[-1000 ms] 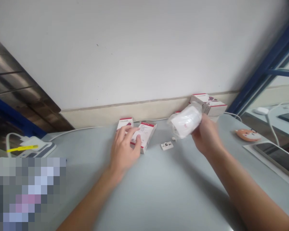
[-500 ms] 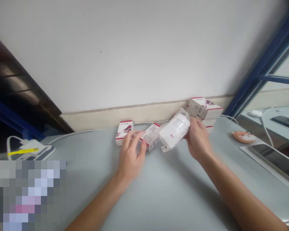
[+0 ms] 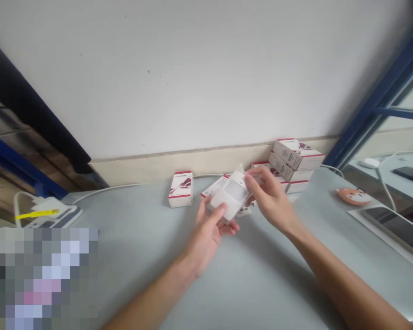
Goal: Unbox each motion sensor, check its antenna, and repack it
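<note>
Both hands hold a white plastic device in a clear bag (image 3: 230, 200) a little above the grey table (image 3: 248, 275). My left hand (image 3: 209, 229) grips its lower end, thumb on top and fingers curled under. My right hand (image 3: 270, 198) pinches its upper end from the right. A small white and red box (image 3: 181, 188) stands to the left of the hands. Another box (image 3: 216, 185) lies flat just behind the device, partly hidden by it.
A stack of white and red boxes (image 3: 294, 162) sits against the wall at the back right. An orange animal-shaped item (image 3: 354, 196) and a tablet (image 3: 395, 227) lie on the right. A white charger with a yellow-tagged cable (image 3: 44, 208) lies at the left. A white cable (image 3: 124, 186) runs along the wall.
My right hand brought the bagged device down and leftward. My left hand left the flat box on the table and closed on the device's lower end.
</note>
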Tool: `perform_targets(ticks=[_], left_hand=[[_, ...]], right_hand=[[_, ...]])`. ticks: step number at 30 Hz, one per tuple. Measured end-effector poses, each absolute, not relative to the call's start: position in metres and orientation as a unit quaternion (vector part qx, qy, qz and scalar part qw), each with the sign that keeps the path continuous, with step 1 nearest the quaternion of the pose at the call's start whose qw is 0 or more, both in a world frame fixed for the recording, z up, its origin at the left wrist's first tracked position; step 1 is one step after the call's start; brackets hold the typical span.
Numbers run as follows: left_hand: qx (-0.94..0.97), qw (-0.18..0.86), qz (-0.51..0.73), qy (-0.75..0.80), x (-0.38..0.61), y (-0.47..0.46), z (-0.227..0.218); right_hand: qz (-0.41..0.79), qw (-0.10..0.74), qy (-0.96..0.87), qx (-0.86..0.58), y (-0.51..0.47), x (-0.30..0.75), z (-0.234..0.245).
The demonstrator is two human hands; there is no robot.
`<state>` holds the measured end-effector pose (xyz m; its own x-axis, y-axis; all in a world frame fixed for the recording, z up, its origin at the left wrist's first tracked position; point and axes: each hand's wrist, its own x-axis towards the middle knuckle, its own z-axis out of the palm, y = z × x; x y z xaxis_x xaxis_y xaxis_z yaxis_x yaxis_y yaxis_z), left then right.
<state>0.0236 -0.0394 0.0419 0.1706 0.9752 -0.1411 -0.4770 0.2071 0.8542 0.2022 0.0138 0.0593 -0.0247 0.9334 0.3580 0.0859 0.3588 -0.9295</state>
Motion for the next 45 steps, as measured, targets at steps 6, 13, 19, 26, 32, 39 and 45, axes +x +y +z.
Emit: perform_targets(ticks=[6, 13, 19, 26, 32, 39, 45], left_hand=[[0.347, 0.728, 0.472, 0.356, 0.018, -0.042, 0.042], [0.343, 0.758, 0.427, 0.354, 0.016, -0.036, 0.032], [0.376, 0.761, 0.403, 0.343, 0.015, -0.037, 0.039], [0.375, 0.752, 0.437, 0.322, 0.013, -0.037, 0.041], [0.353, 0.785, 0.414, 0.297, 0.015, -0.041, 0.042], [0.331, 0.796, 0.405, 0.305, 0.017, -0.043, 0.041], [0.341, 0.796, 0.403, 0.295, 0.014, -0.039, 0.036]], right_hand=[[0.386, 0.574, -0.598, -0.405, 0.011, 0.209, 0.070], [0.328, 0.644, -0.554, -0.414, 0.019, 0.221, 0.074], [0.124, 0.754, -0.460, -0.452, 0.035, 0.246, 0.073], [0.143, 0.646, -0.557, -0.501, 0.046, 0.260, 0.056], [-0.028, 0.334, -0.770, -0.543, 0.053, 0.263, 0.027], [-0.070, 0.295, -0.775, -0.554, 0.050, 0.267, 0.025], [-0.051, 0.366, -0.754, -0.544, 0.042, 0.250, 0.037]])
